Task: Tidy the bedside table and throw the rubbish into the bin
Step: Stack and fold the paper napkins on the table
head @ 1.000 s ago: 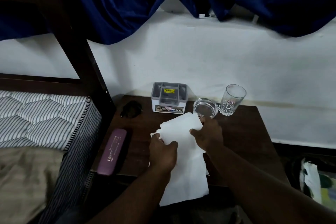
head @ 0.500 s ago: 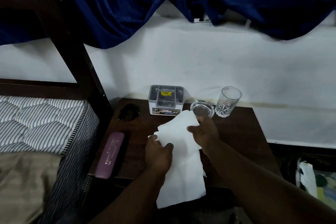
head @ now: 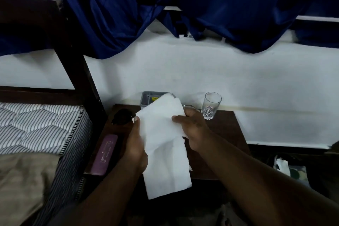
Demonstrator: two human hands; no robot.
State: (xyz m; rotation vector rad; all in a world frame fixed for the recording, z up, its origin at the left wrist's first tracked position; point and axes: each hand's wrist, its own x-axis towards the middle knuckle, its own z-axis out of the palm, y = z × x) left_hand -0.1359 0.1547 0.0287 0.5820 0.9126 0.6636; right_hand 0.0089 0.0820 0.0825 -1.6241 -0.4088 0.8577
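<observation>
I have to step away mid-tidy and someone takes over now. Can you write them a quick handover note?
Left hand holds the white paper sheet's left edge; right hand pinches its right edge, above the bedside table.
On the table: drinking glass, grey organiser box, purple case, small black item.
Done: paper picked up.
Left: bin it, probably in the container on the floor at right; straighten the rest.

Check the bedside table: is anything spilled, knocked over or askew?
Nothing looks spilled or tipped; the glass stands upright at the back. The case lies right at the table's left edge, near the front corner, where it might slip off. The paper hides part of the top.
</observation>
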